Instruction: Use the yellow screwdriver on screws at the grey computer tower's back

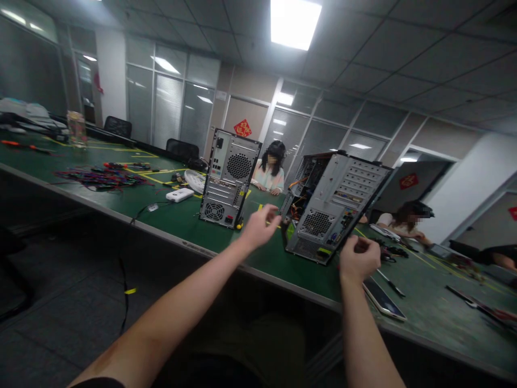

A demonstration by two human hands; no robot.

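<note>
An opened computer tower [343, 183] stands on the green table with its rear panel towards me and its left side uncovered, showing wires inside. My left hand [259, 226] hovers just left of this tower, fingers bent and apart, with nothing in it. By the tower's lower right corner is my right hand [360, 256], its fingers curled into a pinch. What the right fingers hold, if anything, is hidden. A second computer tower [224, 186] stands upright farther left, also showing its rear panel. Next to my right wrist lie a dark-screened phone [384, 299] and a thin rod-like tool [391, 283].
On the left of the green table [169, 223] are a white power bank-like box [180, 195], a white fan [195, 181] and a heap of coloured wires [100, 177]. Across the table sits a person [269, 172]; another person [407, 223] leans at the right.
</note>
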